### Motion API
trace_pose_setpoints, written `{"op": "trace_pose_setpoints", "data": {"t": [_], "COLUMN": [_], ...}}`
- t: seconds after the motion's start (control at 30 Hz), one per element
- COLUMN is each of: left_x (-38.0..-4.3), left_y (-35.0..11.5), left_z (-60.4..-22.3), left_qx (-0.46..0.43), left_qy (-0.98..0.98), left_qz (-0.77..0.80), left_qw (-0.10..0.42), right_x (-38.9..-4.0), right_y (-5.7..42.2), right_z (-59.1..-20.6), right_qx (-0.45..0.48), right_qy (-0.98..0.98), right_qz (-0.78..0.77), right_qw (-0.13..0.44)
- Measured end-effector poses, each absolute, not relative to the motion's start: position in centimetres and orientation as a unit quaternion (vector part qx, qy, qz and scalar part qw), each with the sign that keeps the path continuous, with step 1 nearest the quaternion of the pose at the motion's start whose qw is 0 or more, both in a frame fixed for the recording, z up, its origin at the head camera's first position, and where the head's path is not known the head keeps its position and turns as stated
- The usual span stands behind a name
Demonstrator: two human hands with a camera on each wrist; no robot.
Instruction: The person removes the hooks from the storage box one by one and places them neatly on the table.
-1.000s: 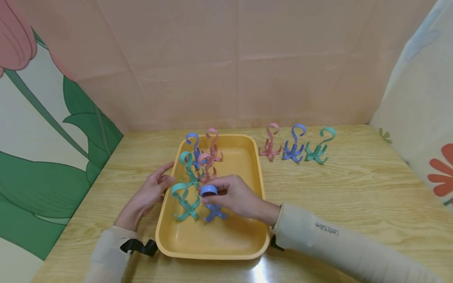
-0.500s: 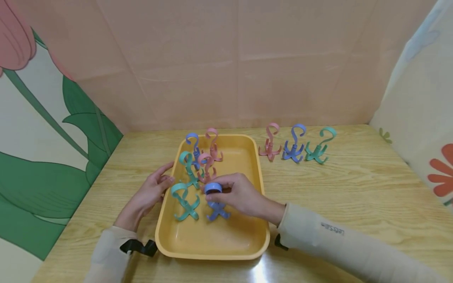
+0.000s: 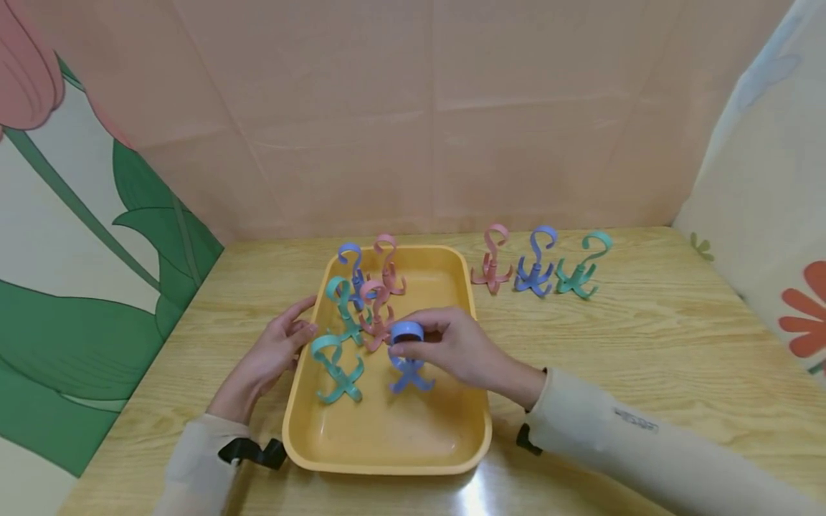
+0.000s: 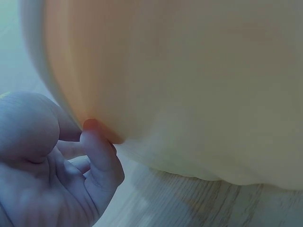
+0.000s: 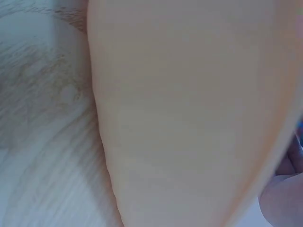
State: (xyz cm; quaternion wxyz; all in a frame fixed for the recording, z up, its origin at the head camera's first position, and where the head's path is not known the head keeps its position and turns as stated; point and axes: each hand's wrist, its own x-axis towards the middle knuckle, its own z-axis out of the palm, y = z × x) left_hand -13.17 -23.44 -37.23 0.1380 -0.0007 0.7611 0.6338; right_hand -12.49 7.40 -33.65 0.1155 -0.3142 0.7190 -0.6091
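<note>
In the head view, my right hand (image 3: 458, 350) pinches the curled top of a blue four-pronged hook hanger (image 3: 410, 375) between thumb and fingers, over the middle of the yellow tray (image 3: 387, 470). My left hand (image 3: 274, 355) holds the tray's left rim; the left wrist view shows its fingers bent up against the tray's outer wall (image 4: 180, 94). Inside the tray, to the left, stand a front green hanger (image 3: 340, 378), another green hanger (image 3: 351, 326), a pink hanger (image 3: 377, 326), a rear blue hanger (image 3: 358, 287) and a rear pink hanger (image 3: 390, 276).
On the wooden table (image 3: 619, 358), right of the tray's far end, stand a pink hanger (image 3: 492, 272), a blue hanger (image 3: 534, 276) and a green hanger (image 3: 578, 276) in a row. A pinkish sheet (image 3: 426, 129) rises behind; patterned panels flank both sides.
My right hand has shifted right and slightly away from me with the blue hanger, so more of the pink hanger behind it shows. My left hand stays at the tray's rim.
</note>
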Motion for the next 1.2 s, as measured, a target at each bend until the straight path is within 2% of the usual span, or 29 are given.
{"op": "trace_pose_setpoints", "data": {"t": [0.5,0.83,1.2], "left_x": [-13.2,-13.0,-12.9], "left_y": [-23.2,-23.5,-23.4], "left_z": [-37.0,-37.0,-37.0], "left_qx": [0.001,0.005,0.011], "left_qy": [0.762,0.764,0.761], "left_qz": [0.632,0.631,0.634], "left_qw": [0.14,0.137,0.138], "right_x": [-12.2,-12.2,-12.1], "right_y": [10.9,13.7,17.9], "right_z": [-31.6,-30.8,-29.7], "right_qx": [-0.308,-0.332,-0.314], "right_qy": [0.711,0.692,0.689], "right_qz": [-0.624,-0.64,-0.653], "right_qw": [0.102,0.037,0.007]}}
